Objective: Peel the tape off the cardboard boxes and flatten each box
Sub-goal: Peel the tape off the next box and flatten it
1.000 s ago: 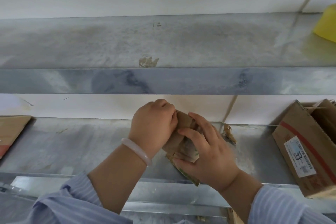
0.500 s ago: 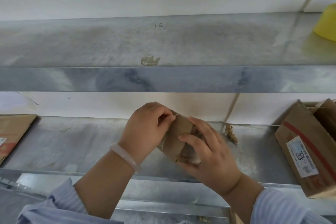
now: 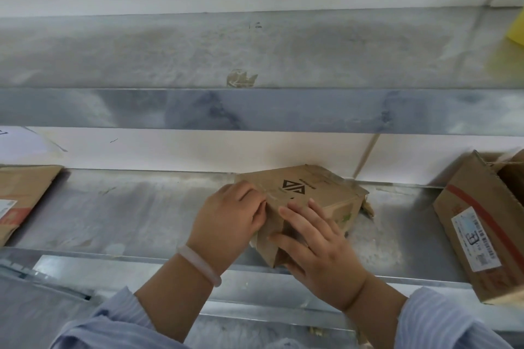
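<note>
A moment ago the small box (image 3: 312, 193) was held up between the two hands with a narrow end toward the camera. Now it is turned and brought down, so that its broad face with the black triangle print looks up. Its far right end seems to rest on the lower shelf (image 3: 127, 215), and its near corner hangs a little over the front edge. I think this gives a steady base for the peeling, which looks only just begun, because the box still keeps its shape. Its long axis goes from near left to far right, almost along the shelf, and the far end points to the larger box (image 3: 476, 235) with the red stripe, which stands well apart. The left hand (image 3: 229, 215) has its fingers curled, and their tips pinch at the left edge of the box, where a pale strip of tape (image 3: 269, 196) seems to lift. I cannot tell if they hold the tape or only the cardboard. The right hand (image 3: 317, 246) lies on the near face with fingers spread and almost straight, pressing the box down.
</note>
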